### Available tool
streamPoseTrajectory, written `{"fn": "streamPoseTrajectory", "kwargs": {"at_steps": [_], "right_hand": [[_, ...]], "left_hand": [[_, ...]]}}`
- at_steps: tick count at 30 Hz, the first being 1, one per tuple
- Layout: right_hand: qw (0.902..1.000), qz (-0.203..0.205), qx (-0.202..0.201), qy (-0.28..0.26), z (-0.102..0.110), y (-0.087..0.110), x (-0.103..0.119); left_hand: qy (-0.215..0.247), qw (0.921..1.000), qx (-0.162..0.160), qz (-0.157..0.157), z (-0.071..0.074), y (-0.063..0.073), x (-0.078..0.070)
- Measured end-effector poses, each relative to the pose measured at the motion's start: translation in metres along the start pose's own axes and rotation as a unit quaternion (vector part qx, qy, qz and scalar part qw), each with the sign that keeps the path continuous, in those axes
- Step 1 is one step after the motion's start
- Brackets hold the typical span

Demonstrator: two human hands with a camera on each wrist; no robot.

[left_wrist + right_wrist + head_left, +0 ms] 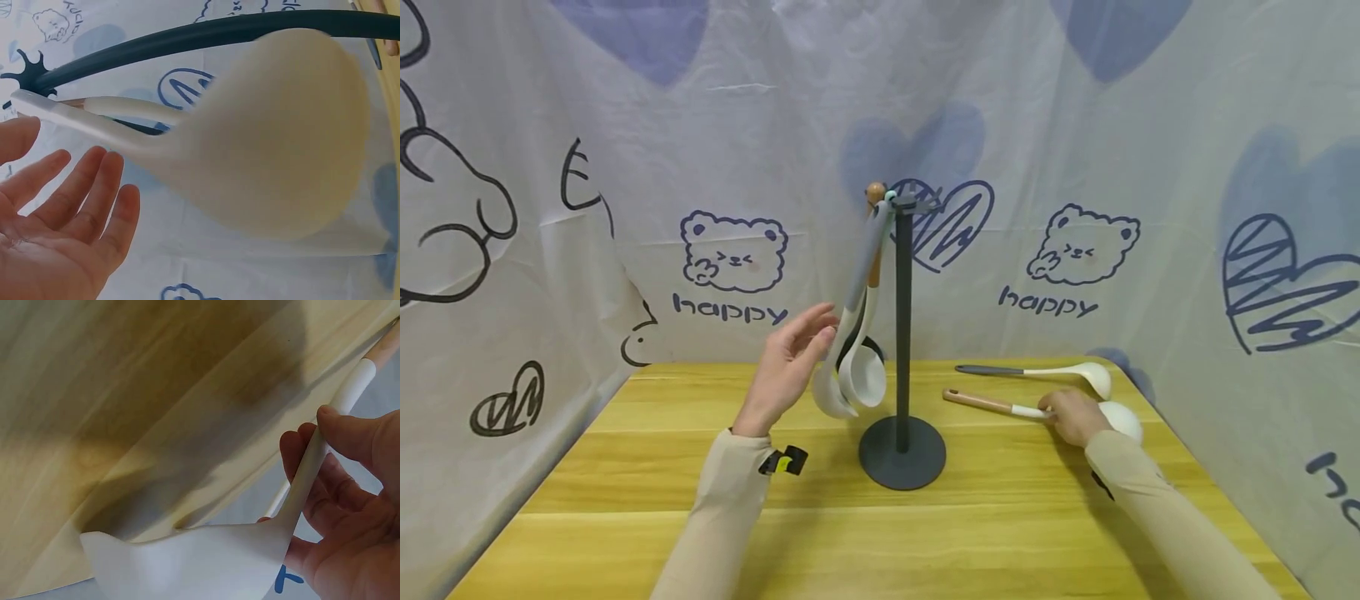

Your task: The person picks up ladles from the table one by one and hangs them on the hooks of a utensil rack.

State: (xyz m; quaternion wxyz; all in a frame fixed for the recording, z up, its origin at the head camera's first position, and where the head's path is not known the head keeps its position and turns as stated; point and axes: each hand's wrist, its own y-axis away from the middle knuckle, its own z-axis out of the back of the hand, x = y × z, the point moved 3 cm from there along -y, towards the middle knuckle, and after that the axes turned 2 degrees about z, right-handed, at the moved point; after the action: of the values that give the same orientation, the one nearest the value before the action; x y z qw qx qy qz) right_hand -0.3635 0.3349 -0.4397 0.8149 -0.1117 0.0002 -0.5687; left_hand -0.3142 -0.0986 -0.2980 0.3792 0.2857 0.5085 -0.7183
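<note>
While right hand [1073, 418] pinches smooth utensil [194, 562], left hand [781, 371] beside ladle [829, 393]; bowl [281, 144] rounded

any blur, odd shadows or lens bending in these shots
Head view: fairly even light, soft shadows on the wooden table; left wrist view: the stand's pole looks bowed, though straight in the head view, probably lens distortion; right wrist view: broad, soft-edged shadows darken the wooden table, its grain looking blurred.

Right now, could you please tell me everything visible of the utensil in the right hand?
The utensil has a wood-like handle pointing toward the dark stand, a white neck and a curved white head, perhaps silicone. The right hand pinches its neck. It is low over the table; contact with it is unclear.
</note>
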Motion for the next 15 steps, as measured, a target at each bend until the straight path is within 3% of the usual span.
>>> {"fn": "streamPoseTrajectory", "kwargs": {"at_steps": [7, 15], "right_hand": [[0.9999, 0.009, 0.006, 0.007, -0.001, 0.000, 0.002], [0.9991, 0.021, -0.017, -0.032, 0.011, -0.002, 0.006]], "left_hand": [[-0.013, 0.9990, -0.022, -0.037, 0.005, -0.014, -0.021], [-0.032, 0.9973, -0.048, -0.046, 0.005, -0.031, -0.040]]}}
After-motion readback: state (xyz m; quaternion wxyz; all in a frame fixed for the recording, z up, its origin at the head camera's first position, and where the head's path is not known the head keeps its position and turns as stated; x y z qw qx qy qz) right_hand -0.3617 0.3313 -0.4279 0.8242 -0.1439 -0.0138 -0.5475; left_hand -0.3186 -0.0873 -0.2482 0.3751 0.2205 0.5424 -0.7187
